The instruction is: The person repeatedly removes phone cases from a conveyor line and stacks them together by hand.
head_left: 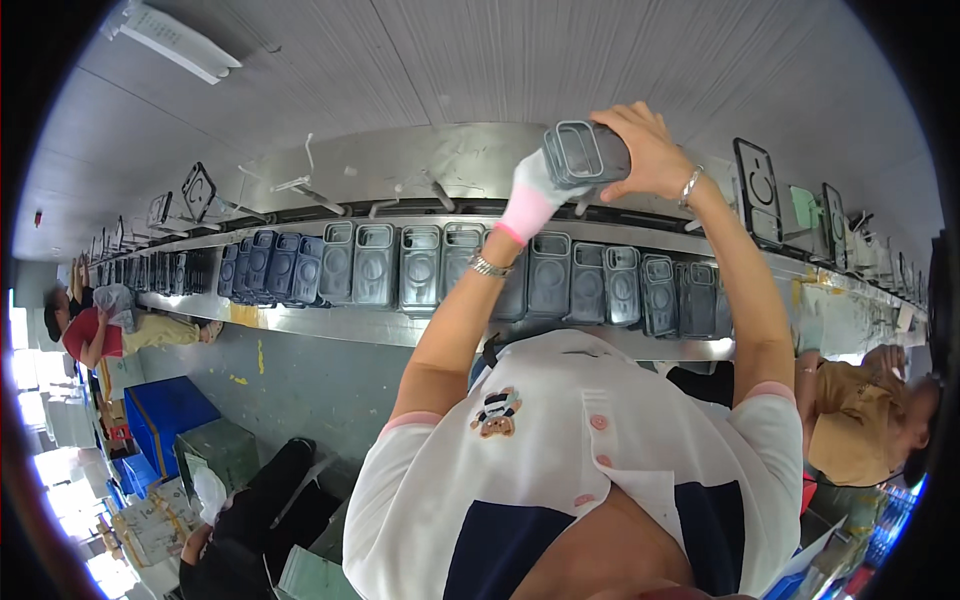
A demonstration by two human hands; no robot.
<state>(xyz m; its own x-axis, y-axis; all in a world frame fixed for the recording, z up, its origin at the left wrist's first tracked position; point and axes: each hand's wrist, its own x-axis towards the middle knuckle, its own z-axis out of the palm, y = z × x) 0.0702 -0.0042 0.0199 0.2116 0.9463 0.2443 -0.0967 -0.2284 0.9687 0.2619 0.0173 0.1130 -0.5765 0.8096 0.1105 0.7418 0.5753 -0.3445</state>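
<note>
Up over the conveyor, a small stack of clear grey phone cases (pixel 578 150) is held between both hands. My left hand (pixel 534 195), in a white and pink glove, grips the stack from below and its left side; most of its fingers are hidden behind the cases. My bare right hand (pixel 650 152) wraps round the right end, with thumb below and fingers above. Beneath my forearms, a long row of stacked phone cases (pixel 375 264) lies along the metal ledge, some clear grey, some dark blue toward the left.
Single phone cases hang on holders along the line, including a black-framed case (pixel 759 192) at right and another case (pixel 198 191) at left. A bent metal holder (pixel 296 184) stands beyond the ledge. Other people sit at left and right. Behind me is a blue bin (pixel 170 420).
</note>
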